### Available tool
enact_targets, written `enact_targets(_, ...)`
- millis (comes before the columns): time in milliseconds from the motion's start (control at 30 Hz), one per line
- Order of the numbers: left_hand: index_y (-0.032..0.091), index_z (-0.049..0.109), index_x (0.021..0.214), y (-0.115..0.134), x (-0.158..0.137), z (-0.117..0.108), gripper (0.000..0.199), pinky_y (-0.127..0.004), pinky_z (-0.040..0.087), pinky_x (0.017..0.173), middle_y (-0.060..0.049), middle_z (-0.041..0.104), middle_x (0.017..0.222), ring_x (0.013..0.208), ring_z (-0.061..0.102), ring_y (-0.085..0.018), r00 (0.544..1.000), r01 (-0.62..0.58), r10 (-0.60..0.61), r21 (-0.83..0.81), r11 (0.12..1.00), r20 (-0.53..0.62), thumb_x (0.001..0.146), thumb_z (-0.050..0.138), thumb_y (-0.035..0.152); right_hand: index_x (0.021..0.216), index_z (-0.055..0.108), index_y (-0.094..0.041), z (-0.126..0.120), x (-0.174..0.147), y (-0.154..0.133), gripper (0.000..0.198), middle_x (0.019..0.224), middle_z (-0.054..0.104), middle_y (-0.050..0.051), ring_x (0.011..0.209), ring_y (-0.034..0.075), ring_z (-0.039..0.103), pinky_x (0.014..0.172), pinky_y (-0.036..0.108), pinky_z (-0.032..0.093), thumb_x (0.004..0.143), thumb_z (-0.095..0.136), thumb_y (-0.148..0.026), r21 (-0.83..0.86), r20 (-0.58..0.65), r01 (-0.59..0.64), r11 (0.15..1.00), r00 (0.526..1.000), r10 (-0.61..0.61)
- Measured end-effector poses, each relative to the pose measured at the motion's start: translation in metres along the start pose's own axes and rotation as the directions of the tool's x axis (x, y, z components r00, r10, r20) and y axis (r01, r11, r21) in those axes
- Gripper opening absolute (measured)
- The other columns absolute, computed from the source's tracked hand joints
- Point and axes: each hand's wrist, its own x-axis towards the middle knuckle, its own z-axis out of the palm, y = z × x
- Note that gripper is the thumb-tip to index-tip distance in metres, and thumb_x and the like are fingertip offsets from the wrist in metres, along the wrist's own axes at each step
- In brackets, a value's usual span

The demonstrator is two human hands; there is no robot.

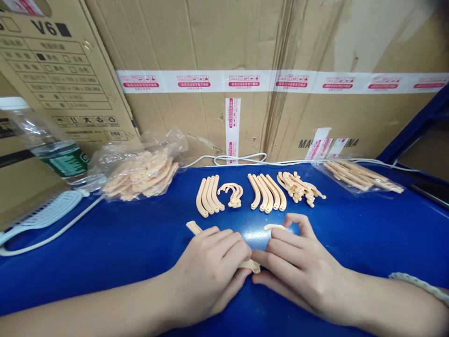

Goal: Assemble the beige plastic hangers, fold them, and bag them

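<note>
My left hand (213, 262) is closed around a beige plastic hanger arm (194, 228). One end sticks out past the knuckles; the other end shows between my two hands. My right hand (298, 262) pinches at that near end with thumb and index finger, while its little finger is raised and bent. Beyond the right fingers, a thin curved beige piece (274, 227) pokes out; I cannot tell whether it is held or lies on the table. Farther back lie two rows of curved hanger arms (209, 196) (266, 193), a few hooks (233, 192) and a heap of small hooked parts (300, 187).
A clear bag of beige parts (140, 173) sits at the back left, another bag (363, 175) at the back right. A white hairbrush (52, 210) and a water bottle (45, 140) stand left. A white cable (242, 160) runs along the cardboard box (196, 121) behind the blue table (105, 252).
</note>
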Motion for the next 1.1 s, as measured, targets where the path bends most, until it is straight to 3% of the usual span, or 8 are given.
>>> enact_targets(367, 0.018, 0.053, 0.079, 0.002, -0.002, -0.006, 0.02, -0.032, 0.034, 0.057, -0.003, 0.063, 0.074, 0.062, 0.053, -0.017, 0.997, -0.069, 0.069, 0.014, 0.998, -0.045, 0.095, 0.041, 0.013, 0.092, 0.065, -0.017, -0.005, 0.001, -0.004, 0.02, 0.067, 0.056, -0.001, 0.069, 0.015, 0.05, 0.078, 0.036, 0.028, 0.099, 0.047, -0.023, 0.114, 0.041, -0.042, 0.993, 0.998, 0.038)
enact_targets(567, 0.021, 0.059, 0.084, -0.01, -0.003, -0.021, 0.024, -0.032, 0.042, 0.068, -0.004, 0.069, 0.079, 0.069, 0.059, -0.018, 0.962, -0.184, 0.212, 0.165, 0.969, -0.171, 0.094, 0.039, 0.01, 0.089, 0.064, -0.02, -0.013, 0.006, -0.003, 0.008, 0.065, 0.058, -0.003, 0.063, 0.013, 0.053, 0.076, 0.033, 0.031, 0.091, 0.058, -0.025, 0.273, 0.048, -0.229, 0.934, 0.973, 0.225)
enact_targets(633, 0.021, 0.06, 0.086, -0.019, -0.002, -0.033, 0.024, -0.031, 0.045, 0.072, -0.004, 0.069, 0.081, 0.072, 0.06, -0.017, 0.963, -0.173, 0.196, 0.132, 0.976, -0.186, 0.094, 0.042, 0.009, 0.088, 0.063, -0.02, -0.017, 0.008, 0.004, 0.007, 0.069, 0.06, -0.003, 0.065, 0.013, 0.054, 0.076, 0.033, 0.032, 0.091, 0.057, -0.023, 0.307, 0.057, -0.289, 0.907, 0.957, 0.286)
enact_targets(733, 0.023, 0.063, 0.086, -0.039, -0.006, -0.049, 0.029, -0.037, 0.045, 0.091, -0.003, 0.069, 0.081, 0.076, 0.062, -0.016, 0.979, -0.141, 0.148, 0.064, 0.988, -0.139, 0.093, 0.039, 0.006, 0.089, 0.059, -0.02, -0.023, 0.013, 0.019, 0.008, 0.074, 0.062, -0.002, 0.07, 0.014, 0.056, 0.08, 0.035, 0.034, 0.093, 0.052, -0.021, 0.295, 0.025, -0.321, 0.9, 0.944, 0.329)
enact_targets(833, 0.022, 0.064, 0.096, -0.063, -0.018, -0.056, 0.025, -0.044, 0.041, 0.102, -0.004, 0.07, 0.087, 0.082, 0.063, -0.017, 0.987, -0.017, 0.021, 0.026, 1.0, -0.156, 0.092, 0.043, 0.009, 0.088, 0.057, -0.021, -0.028, 0.02, 0.029, 0.01, 0.081, 0.064, 0.0, 0.077, 0.016, 0.058, 0.087, 0.038, 0.035, 0.095, 0.05, -0.021, 0.192, 0.023, -0.324, 0.926, 0.945, 0.326)
enact_targets(933, 0.02, 0.064, 0.099, -0.084, -0.033, -0.055, 0.026, -0.04, 0.047, 0.094, -0.007, 0.069, 0.09, 0.093, 0.06, -0.021, 0.986, 0.078, -0.082, -0.027, 0.997, -0.147, 0.094, 0.04, 0.011, 0.089, 0.059, -0.022, -0.032, 0.03, 0.032, 0.012, 0.091, 0.064, 0.002, 0.088, 0.018, 0.058, 0.092, 0.041, 0.035, 0.096, 0.048, -0.021, 0.1, 0.077, -0.261, 0.96, 0.964, 0.254)
enact_targets(1100, 0.018, 0.062, 0.102, -0.094, -0.04, -0.052, 0.022, -0.038, 0.048, 0.09, -0.009, 0.067, 0.099, 0.097, 0.058, -0.022, 0.989, 0.093, -0.099, -0.059, 0.994, -0.106, 0.095, 0.042, 0.013, 0.095, 0.061, -0.021, -0.034, 0.055, 0.031, 0.016, 0.101, 0.062, 0.006, 0.098, 0.019, 0.056, 0.102, 0.049, 0.028, 0.096, 0.044, -0.02, 0.006, 0.138, -0.102, 0.995, 0.985, 0.1)
